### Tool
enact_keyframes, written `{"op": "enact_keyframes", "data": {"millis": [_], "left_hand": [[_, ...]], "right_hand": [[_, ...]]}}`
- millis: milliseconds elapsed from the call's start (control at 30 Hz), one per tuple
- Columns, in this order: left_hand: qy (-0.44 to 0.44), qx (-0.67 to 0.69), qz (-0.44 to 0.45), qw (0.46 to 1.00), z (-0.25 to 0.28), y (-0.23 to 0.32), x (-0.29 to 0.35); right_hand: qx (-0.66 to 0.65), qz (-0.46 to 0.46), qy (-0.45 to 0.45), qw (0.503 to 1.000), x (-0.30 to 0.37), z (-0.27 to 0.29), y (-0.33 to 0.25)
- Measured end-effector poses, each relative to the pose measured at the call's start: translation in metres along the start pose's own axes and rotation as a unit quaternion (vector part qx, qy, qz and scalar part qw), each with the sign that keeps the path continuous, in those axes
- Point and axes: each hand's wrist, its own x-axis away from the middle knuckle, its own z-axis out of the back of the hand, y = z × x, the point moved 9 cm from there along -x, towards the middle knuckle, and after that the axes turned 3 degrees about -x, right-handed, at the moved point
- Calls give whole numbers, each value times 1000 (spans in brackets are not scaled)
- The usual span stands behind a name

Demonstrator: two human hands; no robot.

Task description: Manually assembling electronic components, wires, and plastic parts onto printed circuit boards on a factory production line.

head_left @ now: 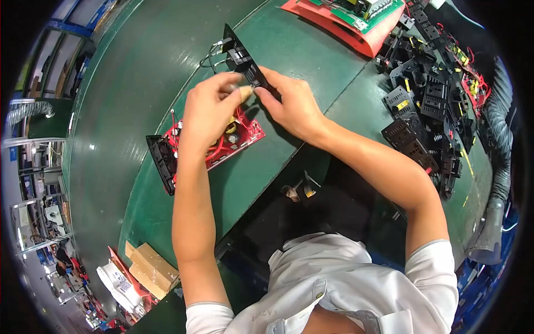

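**Black panel (247, 62) gripped by right hand (289, 106)**

On my head view, the black panel is tilted, just beyond the red circuit board (248, 137); I cannot tell whether its lower edge touches the table (328, 67). The right hand is closed on the panel's near end, between thumb and fingers. The left hand (210, 106) has its thumb and forefinger drawn close together beside that end; the fingertips are blurred, and I cannot tell whether they hold anything. The red circuit board lies on the table, partly under the left hand, with a black end plate (161, 164) at its left end. To the right lies a pile of black parts (428, 103). At the far side, a green circuit board (359, 23) rests on a red tray (347, 38). Near left: a cardboard box (153, 270).
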Motion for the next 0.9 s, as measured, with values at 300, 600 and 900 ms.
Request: {"op": "enact_keyframes", "data": {"millis": [300,600,900], "left_hand": [[-70,499,3,864,4,11,5],[-93,498,10,862,-9,20,8],[0,246,-54,968,10,10,6]], "right_hand": [[87,117,85,986,-2,12,-19],[105,217,63,969,4,8,-56],[-50,32,44,997,-9,13,-14]]}}
